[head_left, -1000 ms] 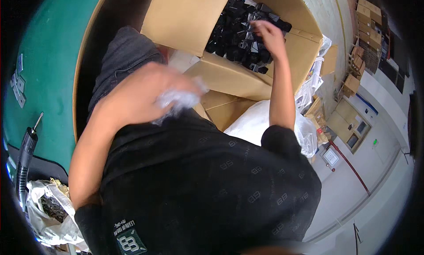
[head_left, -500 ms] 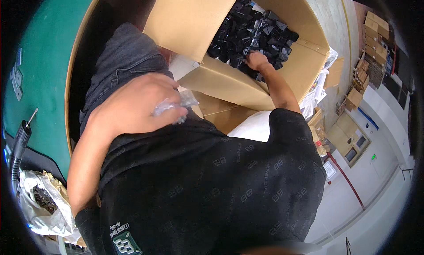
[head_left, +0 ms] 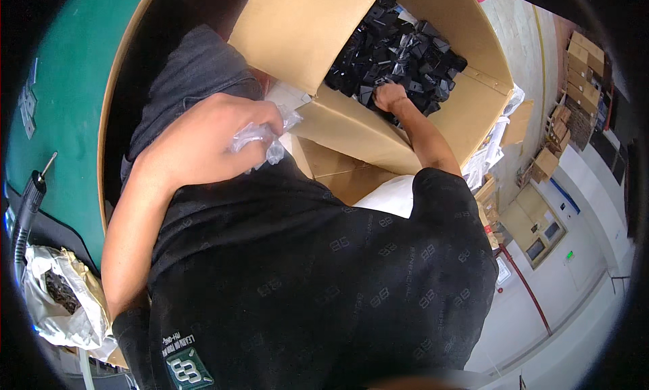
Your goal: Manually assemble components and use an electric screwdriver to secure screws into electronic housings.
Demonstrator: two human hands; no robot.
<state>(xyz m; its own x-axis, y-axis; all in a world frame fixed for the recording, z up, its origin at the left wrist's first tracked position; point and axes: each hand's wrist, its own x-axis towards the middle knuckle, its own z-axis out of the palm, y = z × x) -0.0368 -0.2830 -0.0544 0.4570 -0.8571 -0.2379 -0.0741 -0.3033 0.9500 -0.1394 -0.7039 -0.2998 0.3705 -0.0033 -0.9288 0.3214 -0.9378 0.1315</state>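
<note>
My left hand [head_left: 220,136] is curled around a crumpled clear plastic bag [head_left: 251,138], held in front of my black shirt and above my dark trousers. To the right, my right arm reaches into a large open cardboard box [head_left: 481,109]. Down there my right hand [head_left: 391,96] is closed against a heap of black plastic parts [head_left: 399,52], some with a clear, shiny film. Its fingertips are partly hidden among the parts, so what they pinch cannot be made out.
A green work mat [head_left: 74,86] lies at the left, bearing grey metal pieces [head_left: 27,109] and a black electric screwdriver [head_left: 30,204]. Below them sits a white bag [head_left: 61,329] of small dark screws. A box flap [head_left: 304,35] juts out near my left hand. Stacked cartons [head_left: 583,69] stand far right.
My left hand has risen slightly with the plastic bag, gathering it more tightly. The right hand stays at the heap, its fingers slightly shifted. The whole view has tilted a little.
</note>
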